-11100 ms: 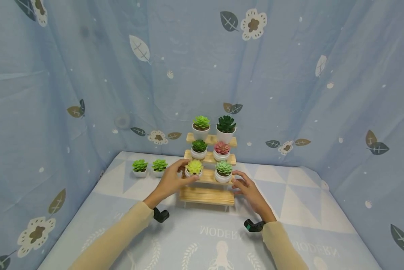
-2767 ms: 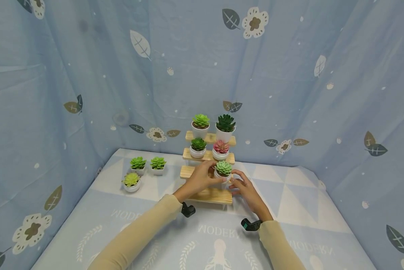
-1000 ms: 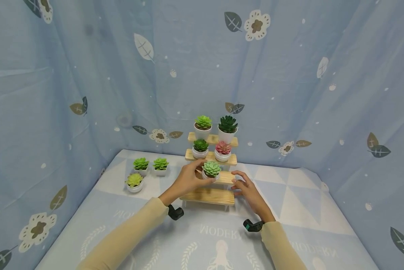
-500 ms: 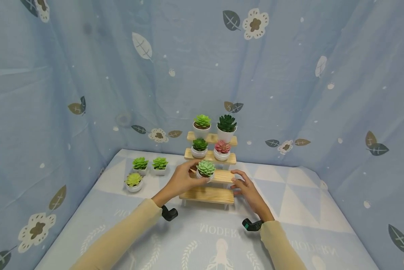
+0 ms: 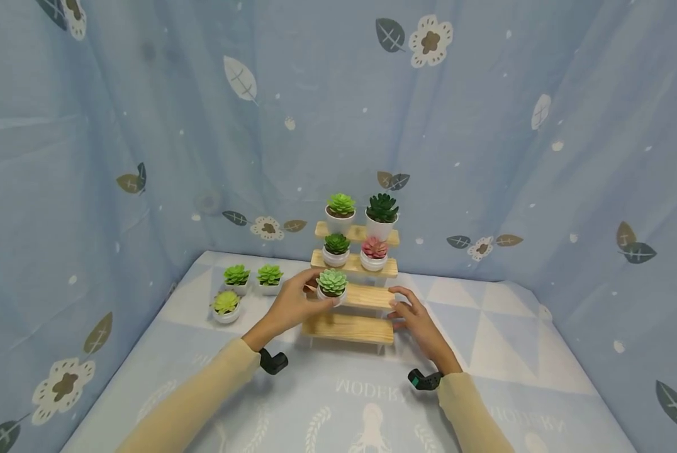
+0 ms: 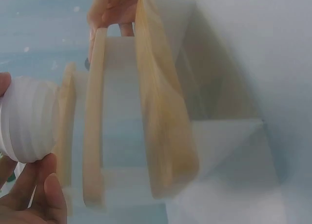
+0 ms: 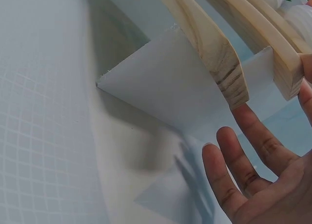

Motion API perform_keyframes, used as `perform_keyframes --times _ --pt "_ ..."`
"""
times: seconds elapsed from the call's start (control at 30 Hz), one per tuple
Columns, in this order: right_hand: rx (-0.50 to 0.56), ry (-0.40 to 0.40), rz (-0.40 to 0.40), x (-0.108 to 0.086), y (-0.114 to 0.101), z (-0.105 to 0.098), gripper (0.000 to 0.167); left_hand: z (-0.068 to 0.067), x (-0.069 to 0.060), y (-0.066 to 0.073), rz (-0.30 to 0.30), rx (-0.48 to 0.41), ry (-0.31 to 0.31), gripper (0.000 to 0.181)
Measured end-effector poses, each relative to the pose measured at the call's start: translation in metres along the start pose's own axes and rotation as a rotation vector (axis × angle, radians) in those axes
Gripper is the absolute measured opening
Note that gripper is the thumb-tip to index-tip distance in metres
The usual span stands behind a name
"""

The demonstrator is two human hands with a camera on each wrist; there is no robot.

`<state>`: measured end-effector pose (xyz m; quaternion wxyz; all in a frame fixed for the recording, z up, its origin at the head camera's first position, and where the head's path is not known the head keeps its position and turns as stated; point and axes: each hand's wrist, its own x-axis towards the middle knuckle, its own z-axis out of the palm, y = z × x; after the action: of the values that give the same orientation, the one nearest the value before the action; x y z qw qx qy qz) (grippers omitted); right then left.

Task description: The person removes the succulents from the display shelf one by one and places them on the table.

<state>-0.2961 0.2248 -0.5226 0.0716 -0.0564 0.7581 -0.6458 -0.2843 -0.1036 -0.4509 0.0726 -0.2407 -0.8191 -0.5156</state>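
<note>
My left hand (image 5: pixel 293 306) grips a pale green succulent in a white ribbed pot (image 5: pixel 331 286) at the left end of the second-lowest shelf. In the left wrist view fingers and thumb hold the white pot (image 6: pixel 30 119); whether its base touches the board cannot be told. At the other end of the tiered wooden plant stand (image 5: pixel 350 327), my right hand (image 5: pixel 416 321) holds that shelf's end. The right wrist view shows a fingertip against the lowest board (image 7: pixel 219 63) and the other fingers spread loosely. A dark green (image 5: pixel 336 249) and a pink succulent (image 5: pixel 374 253) stand one tier up.
The top tier bears a bright green (image 5: pixel 340 214) and a dark green potted succulent (image 5: pixel 381 216). Left of the stand sit a yellow-green succulent (image 5: pixel 225 306) and two small green ones (image 5: pixel 236 279) on the patterned tablecloth (image 5: pixel 486 327). A blue curtain (image 5: pixel 293 151) surrounds the table.
The yellow-green succulent went from the stand to the table on the left. My left hand then took the pale green succulent from the shelf's right side leftward. My right hand stays put.
</note>
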Motion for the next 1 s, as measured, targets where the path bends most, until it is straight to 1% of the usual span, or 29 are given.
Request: perform_keyframes --times 0.1,0.17,0.3,0.47,0.6,0.7,0.83,1.0 --pt "0.003 -0.001 -0.006 0.000 -0.002 -0.002 0.054 -0.005 -0.001 -0.002 -0.011 -0.001 0.005 0.061" --pt "0.006 -0.001 0.001 0.000 -0.003 -0.003 0.055 -0.008 -0.003 -0.003 -0.032 0.008 0.010 0.062" --pt "0.005 0.002 0.013 0.000 -0.003 -0.004 0.058 -0.012 -0.008 -0.006 -0.059 0.041 0.010 0.066" --pt "-0.003 -0.004 0.005 -0.002 -0.005 -0.003 0.053 -0.018 -0.013 -0.010 -0.066 0.061 0.017 0.069" --pt "-0.027 -0.012 -0.019 -0.004 -0.007 -0.003 0.051 -0.024 -0.016 -0.012 -0.063 0.073 0.032 0.072" --pt "-0.052 -0.007 -0.041 -0.005 -0.008 -0.003 0.051 -0.029 -0.018 -0.015 -0.076 0.094 0.042 0.074" --pt "-0.067 0.006 -0.045 -0.005 -0.008 -0.003 0.051 -0.034 -0.021 -0.020 -0.112 0.110 0.055 0.076" --pt "-0.053 0.003 -0.014 -0.009 -0.015 -0.001 0.050 -0.041 -0.026 -0.028 -0.165 0.126 0.069 0.083"
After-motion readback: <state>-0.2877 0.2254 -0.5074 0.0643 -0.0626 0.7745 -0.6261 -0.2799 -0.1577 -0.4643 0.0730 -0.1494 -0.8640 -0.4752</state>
